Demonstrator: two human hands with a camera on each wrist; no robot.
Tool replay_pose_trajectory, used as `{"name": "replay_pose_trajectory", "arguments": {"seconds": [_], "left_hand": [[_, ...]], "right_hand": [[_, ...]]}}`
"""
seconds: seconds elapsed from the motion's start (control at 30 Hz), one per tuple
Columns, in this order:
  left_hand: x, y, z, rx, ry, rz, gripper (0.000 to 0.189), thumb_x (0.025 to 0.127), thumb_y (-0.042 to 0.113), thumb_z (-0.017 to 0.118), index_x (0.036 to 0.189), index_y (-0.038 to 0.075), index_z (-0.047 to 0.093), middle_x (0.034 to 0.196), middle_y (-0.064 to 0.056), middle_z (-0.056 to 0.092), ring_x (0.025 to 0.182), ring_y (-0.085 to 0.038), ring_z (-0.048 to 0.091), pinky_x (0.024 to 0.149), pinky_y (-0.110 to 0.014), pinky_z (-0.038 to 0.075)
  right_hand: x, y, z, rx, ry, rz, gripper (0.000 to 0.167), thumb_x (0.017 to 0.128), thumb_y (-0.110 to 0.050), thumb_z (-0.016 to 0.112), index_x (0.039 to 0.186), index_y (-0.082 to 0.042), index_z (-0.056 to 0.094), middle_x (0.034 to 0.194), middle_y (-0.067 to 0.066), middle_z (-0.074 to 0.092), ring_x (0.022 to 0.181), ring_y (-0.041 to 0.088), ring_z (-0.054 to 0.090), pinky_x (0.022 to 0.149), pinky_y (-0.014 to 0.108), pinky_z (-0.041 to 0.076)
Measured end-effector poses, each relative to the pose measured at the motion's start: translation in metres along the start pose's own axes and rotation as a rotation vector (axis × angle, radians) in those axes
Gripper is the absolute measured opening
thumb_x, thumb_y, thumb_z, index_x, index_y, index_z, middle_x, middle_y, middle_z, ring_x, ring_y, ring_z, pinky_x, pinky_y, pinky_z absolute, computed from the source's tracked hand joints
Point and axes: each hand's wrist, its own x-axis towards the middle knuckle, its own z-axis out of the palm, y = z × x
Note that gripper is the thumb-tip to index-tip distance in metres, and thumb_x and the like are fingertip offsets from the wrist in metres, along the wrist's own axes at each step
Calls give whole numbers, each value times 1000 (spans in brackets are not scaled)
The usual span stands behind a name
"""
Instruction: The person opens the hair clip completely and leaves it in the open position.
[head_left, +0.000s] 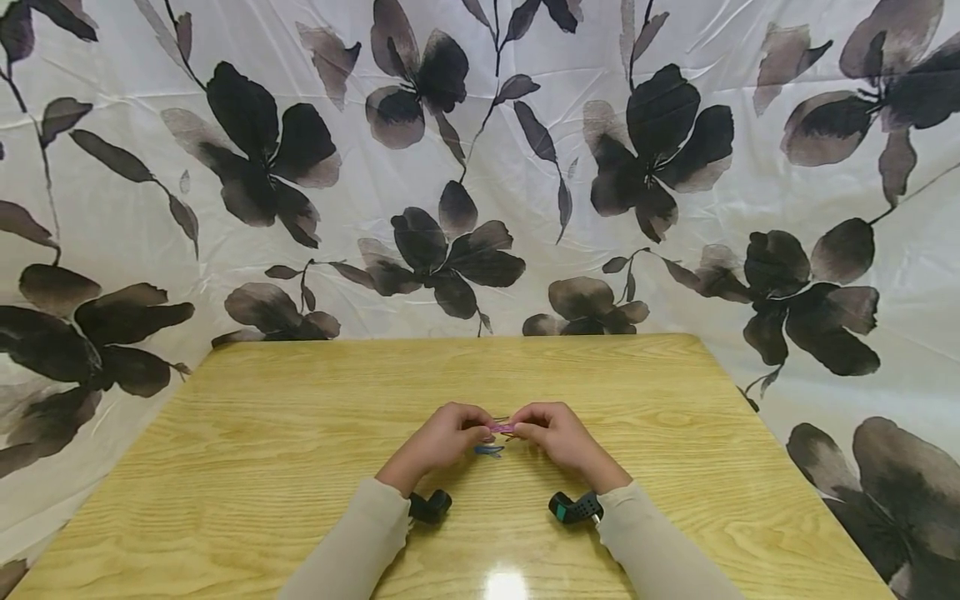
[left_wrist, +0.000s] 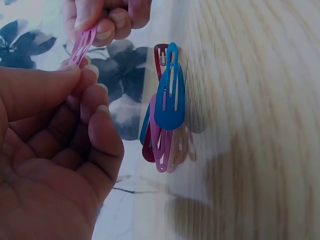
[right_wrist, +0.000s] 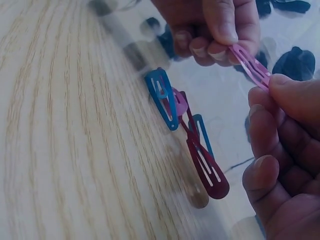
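Observation:
A pink snap hair clip (head_left: 502,428) is held level between both hands, just above the table. My left hand (head_left: 442,442) pinches one end of it between thumb and forefinger. At the opposite end, my right hand (head_left: 561,440) pinches it the same way. In the left wrist view the pink clip (left_wrist: 83,45) spans the two thumbs. Below lies a small pile of snap hair clips: a blue clip (left_wrist: 171,112) on top, a pink one (left_wrist: 155,120) beneath it, and a dark red clip (right_wrist: 212,182) reaching out in the right wrist view.
The pile rests on a wood-grain table (head_left: 300,392). A floral cloth (head_left: 540,250) hangs behind the table and along its sides. Each wrist wears a black strap device, one (head_left: 431,507) on the left and one (head_left: 573,507) on the right.

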Motion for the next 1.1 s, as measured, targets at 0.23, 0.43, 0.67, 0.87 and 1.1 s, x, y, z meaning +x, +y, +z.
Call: {"name": "replay_pose_trajectory", "arguments": {"seconds": [0.23, 0.43, 0.67, 0.87, 1.1], "left_hand": [[0, 1, 0, 26, -4, 27, 16, 97, 14, 57, 99, 5, 71, 95, -5, 69, 78, -14, 56, 70, -29, 47], [-1, 0, 4, 42, 27, 44, 19, 99, 10, 52, 99, 7, 71, 101, -4, 69, 89, -16, 66, 76, -29, 52], [-1, 5, 9, 115, 75, 65, 16, 97, 11, 57, 98, 9, 73, 101, -4, 69, 87, -14, 65, 76, -28, 52], [1, 11, 14, 234, 112, 113, 13, 94, 10, 61, 94, 10, 74, 101, -3, 69, 85, -11, 59, 73, -28, 50], [9, 16, 21, 306, 95, 125, 12, 93, 10, 62, 91, 11, 74, 94, 0, 68, 82, -11, 58, 74, -28, 50]], "right_hand": [[-1, 3, 2, -8, 26, -33, 15, 95, -18, 62, 96, -6, 72, 91, 15, 70, 66, 17, 51, 58, 23, 44], [-5, 4, 5, -25, 30, -39, 16, 96, -20, 61, 97, -8, 71, 91, 12, 69, 65, 14, 51, 59, 24, 45], [-8, 1, 0, -15, 36, -6, 16, 95, -20, 62, 98, -8, 72, 90, 16, 68, 62, 22, 51, 54, 25, 44], [-13, -11, -8, -27, 8, -8, 15, 95, -10, 60, 100, 0, 69, 95, 21, 65, 61, 36, 50, 52, 28, 45], [-8, 12, -14, -62, 18, 9, 15, 95, -18, 62, 100, -9, 72, 96, 12, 67, 62, 28, 51, 53, 25, 44]]}}
